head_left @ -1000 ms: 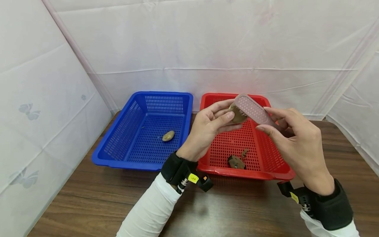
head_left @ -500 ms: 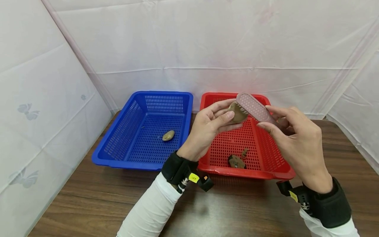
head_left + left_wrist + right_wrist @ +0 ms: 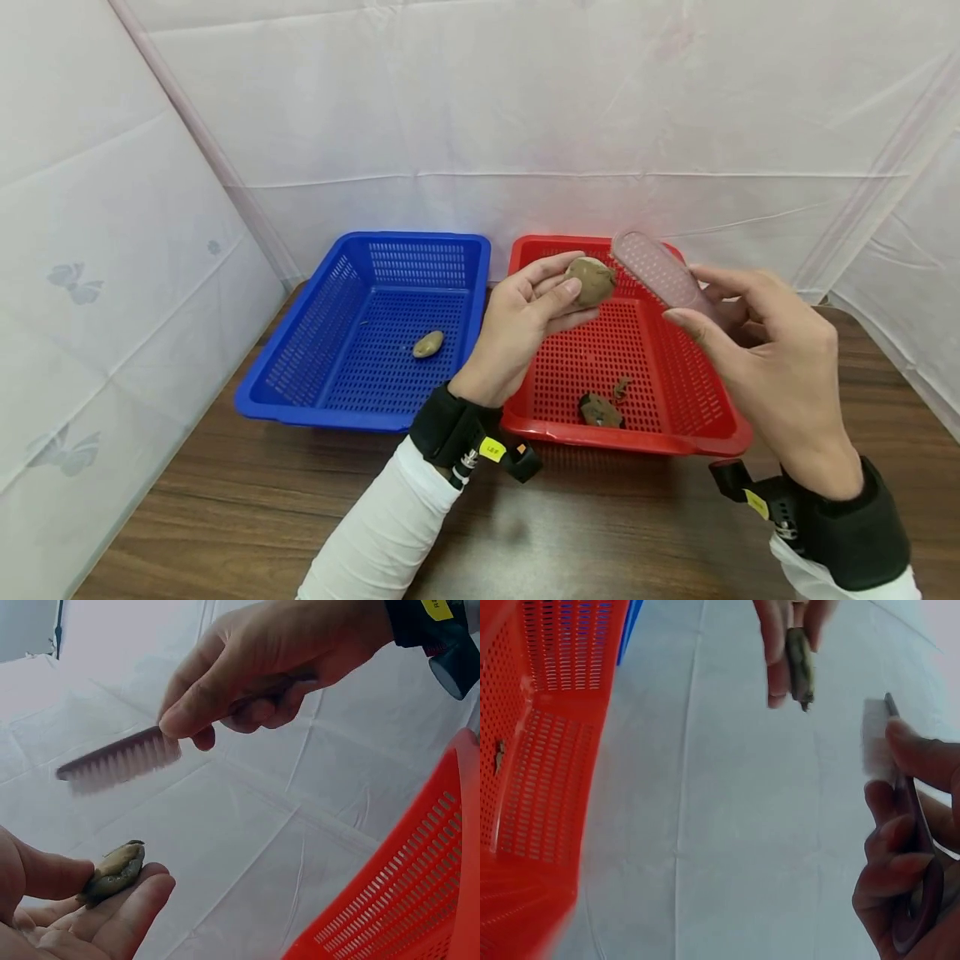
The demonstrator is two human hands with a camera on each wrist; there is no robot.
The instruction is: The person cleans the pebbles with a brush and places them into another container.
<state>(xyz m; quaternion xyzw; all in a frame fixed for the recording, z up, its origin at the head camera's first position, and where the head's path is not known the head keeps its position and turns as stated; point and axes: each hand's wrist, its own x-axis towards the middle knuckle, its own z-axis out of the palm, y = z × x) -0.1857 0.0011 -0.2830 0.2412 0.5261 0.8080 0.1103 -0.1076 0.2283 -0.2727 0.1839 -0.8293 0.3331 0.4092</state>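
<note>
My left hand (image 3: 517,329) pinches a flat, mud-coated stone (image 3: 592,282) between thumb and fingers, above the red basket. Seen edge-on in the left wrist view, the stone (image 3: 116,871) is tan and dark greenish, resting on the fingers under the thumb. My right hand (image 3: 776,358) grips a mauve scrubbing brush (image 3: 654,268) by its handle, just right of the stone. White bristles (image 3: 124,765) face down toward the stone, with a gap between them in both wrist views.
The red basket (image 3: 622,432) holds another muddy stone (image 3: 600,410) and a small brown clump (image 3: 621,387). To its left a blue basket (image 3: 258,402) holds a smooth tan stone (image 3: 427,344). Both stand on a wooden table (image 3: 225,500), before a white sheet (image 3: 450,108).
The brush has lifted off the stone and moved right with my right hand. My left hand has shifted the stone slightly left, showing more of its muddy face. The baskets have not moved.
</note>
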